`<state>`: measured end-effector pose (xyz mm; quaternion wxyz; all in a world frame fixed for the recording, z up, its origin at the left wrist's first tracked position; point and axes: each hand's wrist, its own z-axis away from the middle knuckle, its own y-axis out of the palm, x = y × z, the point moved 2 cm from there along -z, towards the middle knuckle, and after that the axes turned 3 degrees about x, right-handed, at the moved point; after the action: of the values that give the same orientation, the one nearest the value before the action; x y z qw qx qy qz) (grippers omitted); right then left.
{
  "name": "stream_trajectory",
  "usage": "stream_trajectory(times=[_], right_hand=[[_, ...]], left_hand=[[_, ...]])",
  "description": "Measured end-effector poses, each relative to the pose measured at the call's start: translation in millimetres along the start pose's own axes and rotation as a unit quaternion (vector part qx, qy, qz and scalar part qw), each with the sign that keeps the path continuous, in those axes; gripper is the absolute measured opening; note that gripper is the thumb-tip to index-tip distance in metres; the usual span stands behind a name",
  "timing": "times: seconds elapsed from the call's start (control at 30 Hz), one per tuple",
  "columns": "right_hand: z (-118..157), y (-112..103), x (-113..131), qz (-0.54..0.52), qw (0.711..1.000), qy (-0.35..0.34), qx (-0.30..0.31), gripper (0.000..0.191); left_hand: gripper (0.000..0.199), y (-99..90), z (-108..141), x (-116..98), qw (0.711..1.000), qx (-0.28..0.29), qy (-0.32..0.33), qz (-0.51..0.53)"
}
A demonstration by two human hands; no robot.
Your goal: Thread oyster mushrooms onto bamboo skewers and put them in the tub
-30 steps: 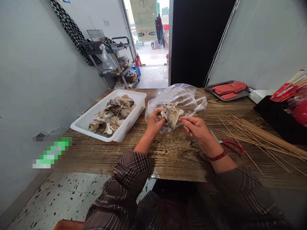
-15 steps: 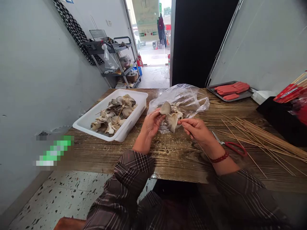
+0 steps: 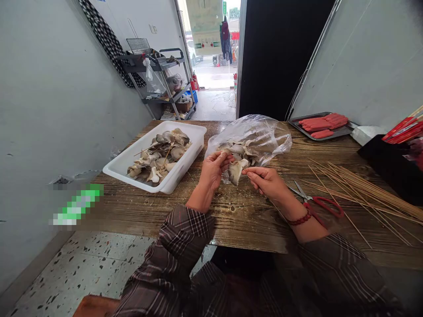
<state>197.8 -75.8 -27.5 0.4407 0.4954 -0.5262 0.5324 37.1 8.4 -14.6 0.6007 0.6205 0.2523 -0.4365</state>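
Note:
Pale grey-white oyster mushroom (image 3: pixel 238 171) pieces hang between my two hands over the wooden table. My left hand (image 3: pixel 213 171) is closed, its fingertips pinched at the mushroom's upper left edge. On the other side, my right hand (image 3: pixel 267 181) pinches a thin bamboo skewer close to the mushroom; most of the skewer is hidden by the hand and wrist. Just behind the hands lies a clear plastic bag (image 3: pixel 261 127) with more oyster mushrooms in its mouth. To the left, a white plastic tub (image 3: pixel 124 179) holds a heap of mushrooms, some on skewers.
Loose bamboo skewers (image 3: pixel 366 190) are strewn across the right of the table (image 3: pixel 158 215). Red-handled scissors (image 3: pixel 327 206) lie beside my right wrist. Behind are a dark tray (image 3: pixel 315 137) of red sausages and a black box (image 3: pixel 386 160). A grey cart (image 3: pixel 172 66) stands beyond the table.
The mushroom cap that stood up in my left fingers is no longer raised there. My left fingers have moved right, closer to the skewered mushroom. The view has shifted slightly.

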Motion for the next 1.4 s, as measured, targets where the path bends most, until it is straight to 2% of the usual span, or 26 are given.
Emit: stream_trajectory(times=[0.17, 0.3, 0.57, 0.73, 0.9, 1.1, 1.4], right_hand=[[-1.0, 0.0, -2.4, 0.006, 1.0, -0.003, -0.008, 0.043], [-2.0, -0.3, -4.1, -0.004, 1.0, 0.005, -0.012, 0.043], [-1.1, 1.0, -3.8, -0.015, 1.0, 0.02, -0.013, 0.046], [-0.3, 0.9, -2.6, -0.018, 0.999, 0.026, -0.021, 0.048], [0.0, 1.4, 1.4, -0.023, 0.999, 0.02, -0.044, 0.05], [-0.9, 4.1, 3.6, -0.007, 0.999, 0.005, -0.035, 0.048], [-0.8, 1.1, -3.7, 0.031, 0.998, -0.017, -0.045, 0.046]], left_hand=[[0.04, 2.1, 1.5, 2.5, 0.999, 0.02, 0.025, 0.004], [0.045, 2.7, 1.9, 3.4, 0.998, 0.031, 0.045, -0.012], [0.034, 5.3, 3.3, 2.8, 0.987, 0.036, 0.131, -0.084], [0.027, 7.0, 4.6, 1.6, 0.98, 0.041, 0.152, -0.125], [0.022, 9.1, 6.9, -1.0, 0.979, 0.05, 0.138, -0.142], [0.025, 6.8, 5.0, 0.5, 0.993, 0.034, 0.093, -0.071], [0.026, 4.7, 3.8, 4.6, 0.999, 0.046, -0.014, 0.013]])
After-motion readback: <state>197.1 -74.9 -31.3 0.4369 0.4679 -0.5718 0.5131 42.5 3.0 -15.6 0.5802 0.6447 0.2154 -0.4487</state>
